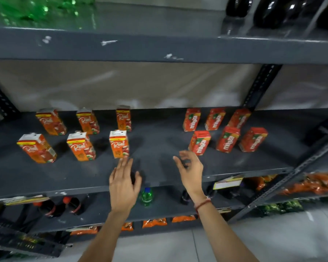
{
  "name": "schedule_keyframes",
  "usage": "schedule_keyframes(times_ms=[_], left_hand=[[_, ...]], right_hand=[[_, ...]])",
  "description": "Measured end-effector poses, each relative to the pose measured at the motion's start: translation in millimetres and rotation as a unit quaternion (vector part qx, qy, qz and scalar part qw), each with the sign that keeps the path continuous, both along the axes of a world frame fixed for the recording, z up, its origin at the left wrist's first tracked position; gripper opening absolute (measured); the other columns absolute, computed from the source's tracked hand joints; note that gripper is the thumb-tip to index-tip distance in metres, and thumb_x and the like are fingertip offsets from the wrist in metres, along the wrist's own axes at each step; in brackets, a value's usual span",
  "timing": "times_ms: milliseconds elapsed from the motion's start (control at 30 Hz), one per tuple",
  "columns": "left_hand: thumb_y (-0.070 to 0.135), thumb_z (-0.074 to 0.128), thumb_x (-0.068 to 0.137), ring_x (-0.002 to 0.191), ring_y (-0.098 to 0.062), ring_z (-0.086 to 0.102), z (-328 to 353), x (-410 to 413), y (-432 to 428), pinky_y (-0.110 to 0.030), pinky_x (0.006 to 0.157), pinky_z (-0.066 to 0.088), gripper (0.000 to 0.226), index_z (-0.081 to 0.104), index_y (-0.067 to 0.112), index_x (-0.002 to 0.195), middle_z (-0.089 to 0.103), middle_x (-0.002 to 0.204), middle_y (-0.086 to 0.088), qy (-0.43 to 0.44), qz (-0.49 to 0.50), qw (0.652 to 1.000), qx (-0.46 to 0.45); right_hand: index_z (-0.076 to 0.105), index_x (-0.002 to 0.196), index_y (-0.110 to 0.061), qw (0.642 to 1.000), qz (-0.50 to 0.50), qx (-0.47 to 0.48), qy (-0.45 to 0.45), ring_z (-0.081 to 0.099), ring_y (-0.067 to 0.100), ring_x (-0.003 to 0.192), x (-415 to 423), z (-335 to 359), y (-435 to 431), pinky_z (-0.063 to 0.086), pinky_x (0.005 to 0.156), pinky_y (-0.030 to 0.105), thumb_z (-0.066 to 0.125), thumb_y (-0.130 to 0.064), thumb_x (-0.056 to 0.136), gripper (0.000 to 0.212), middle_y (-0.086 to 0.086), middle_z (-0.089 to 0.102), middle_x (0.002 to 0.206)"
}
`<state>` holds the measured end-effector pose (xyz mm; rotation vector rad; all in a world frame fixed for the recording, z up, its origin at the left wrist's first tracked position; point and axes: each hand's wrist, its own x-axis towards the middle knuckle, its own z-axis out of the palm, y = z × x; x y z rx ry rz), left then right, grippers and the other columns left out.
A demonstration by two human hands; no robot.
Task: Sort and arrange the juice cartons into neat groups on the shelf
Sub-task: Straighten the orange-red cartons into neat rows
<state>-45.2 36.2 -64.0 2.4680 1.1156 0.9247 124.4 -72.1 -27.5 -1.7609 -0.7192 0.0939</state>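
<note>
On the dark grey shelf [155, 173] stand two groups of juice cartons. At the left, several orange "Real" cartons stand in two rows; the front right one [119, 144] is nearest my left hand. At the right, several red "Maaza" cartons stand in two rows; the front left one [199, 142] is nearest my right hand. My left hand [123, 184] is flat and empty, fingertips just below the Real carton. My right hand [190, 170] is empty with curled, spread fingers, just below and left of the Maaza carton.
A shelf beam [159, 48] runs overhead, with green bottles [36, 10] and dark bottles [269, 12] above it. The shelf below holds a green bottle [147, 196] and dark cola bottles [72, 205]. Orange snack packets [311, 184] lie at the lower right. A slotted upright [259, 87] stands at the right.
</note>
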Motion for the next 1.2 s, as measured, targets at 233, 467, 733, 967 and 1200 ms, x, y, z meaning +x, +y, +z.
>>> schedule_keyframes(times_ms=[233, 467, 733, 967, 1200], left_hand=[[0.031, 0.059, 0.089, 0.122, -0.031, 0.051, 22.4, 126.7, -77.1, -0.042, 0.099, 0.039, 0.063, 0.036, 0.001, 0.139, 0.047, 0.14, -0.016, -0.024, -0.081, 0.991, -0.106], [0.041, 0.068, 0.081, 0.105, -0.028, 0.061, 11.9, 192.8, -94.3, -0.045, 0.103, 0.032, 0.076, 0.037, 0.002, 0.139, 0.066, 0.114, -0.013, -0.061, -0.016, 0.989, -0.134], [0.04, 0.072, 0.074, 0.101, -0.025, 0.063, 2.2, 226.9, -97.1, -0.041, 0.108, 0.023, 0.056, 0.055, 0.009, 0.118, 0.069, 0.106, -0.008, -0.097, 0.126, 0.974, -0.163], [0.045, 0.069, 0.076, 0.101, -0.023, 0.064, -5.1, 231.9, -97.2, -0.037, 0.11, 0.019, 0.054, 0.056, 0.012, 0.116, 0.071, 0.102, -0.006, -0.095, 0.15, 0.973, -0.15], [0.047, 0.067, 0.076, 0.099, -0.022, 0.065, -7.9, 232.0, -98.0, -0.039, 0.109, 0.026, 0.053, 0.058, 0.012, 0.114, 0.072, 0.099, -0.005, -0.088, 0.127, 0.98, -0.125]], right_hand=[[0.054, 0.108, -0.008, 0.974, -0.225, 0.0, 0.005, 0.056, 0.033, 0.098, 79.9, -1.3, -65.7, 0.048, 0.089, 0.052, 0.067, -0.018, 0.083, 0.03, 0.017, 0.057, 0.106], [0.031, 0.135, 0.002, 0.977, -0.182, -0.099, 0.042, 0.038, 0.039, 0.126, 125.3, -1.8, -53.8, 0.033, 0.107, 0.046, 0.079, -0.023, 0.071, 0.085, 0.025, 0.042, 0.132], [0.045, 0.121, 0.002, 0.974, -0.183, -0.132, 0.017, 0.048, 0.035, 0.115, 143.8, -7.5, -42.6, 0.035, 0.102, 0.038, 0.076, -0.017, 0.072, 0.061, 0.021, 0.055, 0.119], [0.053, 0.109, 0.0, 0.985, -0.117, -0.122, 0.024, 0.055, 0.032, 0.108, 151.0, -10.1, -51.3, 0.045, 0.096, 0.042, 0.079, -0.012, 0.065, 0.051, 0.017, 0.062, 0.11], [0.052, 0.113, 0.0, 0.984, -0.124, -0.126, 0.015, 0.052, 0.03, 0.109, 144.1, -10.6, -55.2, 0.041, 0.095, 0.034, 0.077, -0.015, 0.068, 0.053, 0.017, 0.061, 0.113]])
